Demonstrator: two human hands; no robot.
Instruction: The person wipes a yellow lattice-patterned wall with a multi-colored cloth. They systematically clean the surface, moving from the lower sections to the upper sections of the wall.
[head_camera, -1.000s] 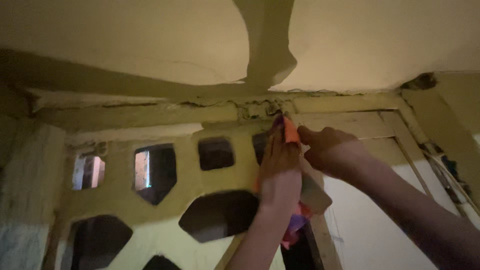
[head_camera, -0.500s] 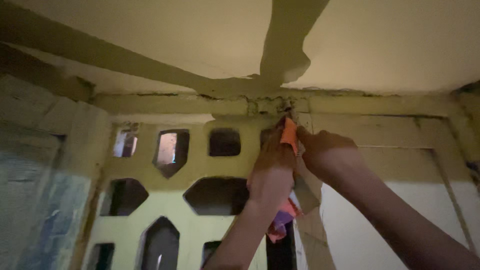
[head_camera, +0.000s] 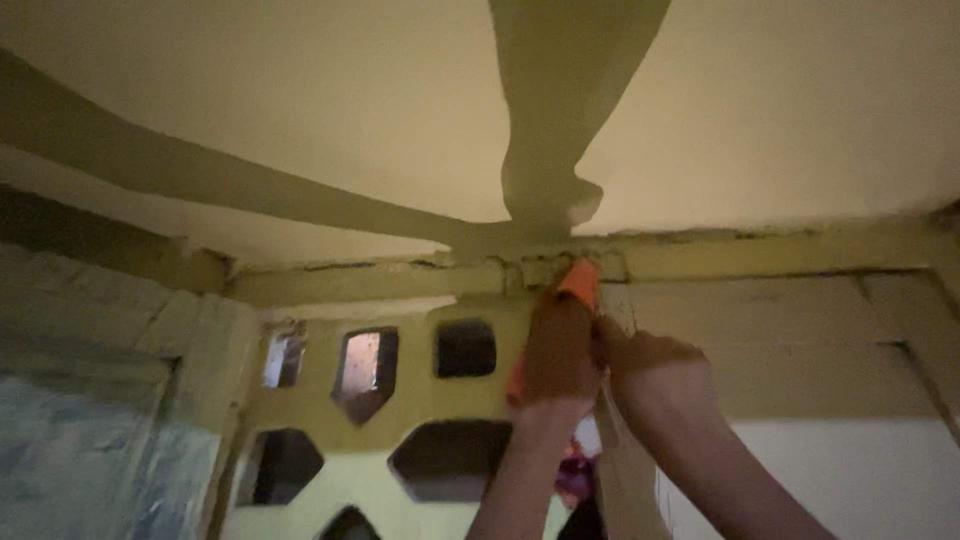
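Observation:
Both my arms reach up to the top of a yellowish wall where it meets the ceiling. My left hand (head_camera: 558, 350) presses an orange cloth (head_camera: 580, 283) against the cracked joint (head_camera: 520, 268) under the ceiling. The cloth's loose end (head_camera: 575, 470), orange and purple, hangs down below my wrist. My right hand (head_camera: 650, 372) sits right beside the left, fingers curled and touching the cloth's edge at a vertical wooden post (head_camera: 620, 470). What its fingers pinch is hidden.
A patterned wall with several dark cut-out openings (head_camera: 450, 458) fills the lower left; one opening (head_camera: 365, 362) shows light. A raised plaster band (head_camera: 560, 90) crosses the ceiling. A wooden frame (head_camera: 800, 300) and white panel (head_camera: 850, 480) lie at right.
The view has tilted up, so the hands and wall top sit lower in frame. Both hands stayed together at the cracked joint, the cloth still pressed there.

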